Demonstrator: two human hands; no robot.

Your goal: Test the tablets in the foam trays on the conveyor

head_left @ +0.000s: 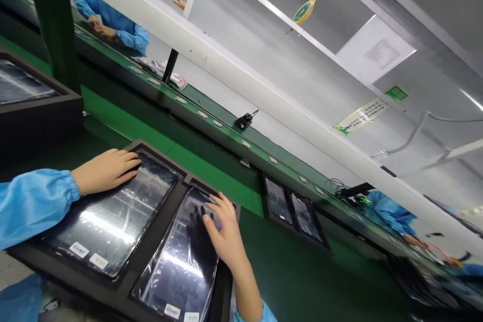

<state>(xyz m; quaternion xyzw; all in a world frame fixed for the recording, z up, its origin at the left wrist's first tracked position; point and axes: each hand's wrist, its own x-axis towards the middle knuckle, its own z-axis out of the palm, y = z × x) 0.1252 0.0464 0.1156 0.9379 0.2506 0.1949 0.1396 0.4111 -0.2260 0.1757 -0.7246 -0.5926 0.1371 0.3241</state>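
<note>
In front of me lies a black foam tray (128, 289) with two compartments. Each holds a flat glossy screen panel in clear film with white barcode labels near its lower edge. On the upper left edge of the left panel (124, 211) rests my left hand (109, 171), fingers stretched out. My right hand (224, 231) is over the upper right part of the right panel (177, 266), its fingers spread and mirrored in the glossy surface. Whether the right fingertips touch the film I cannot tell. Neither hand grips anything.
Another dark tray (41, 110) with a panel stands at the left. Farther right on the green bench lies a two-panel tray (267, 211). Beyond runs a conveyor (226, 128) carrying small boards and a black device (244, 119). Co-workers in blue sleeves (128, 35) sit across it.
</note>
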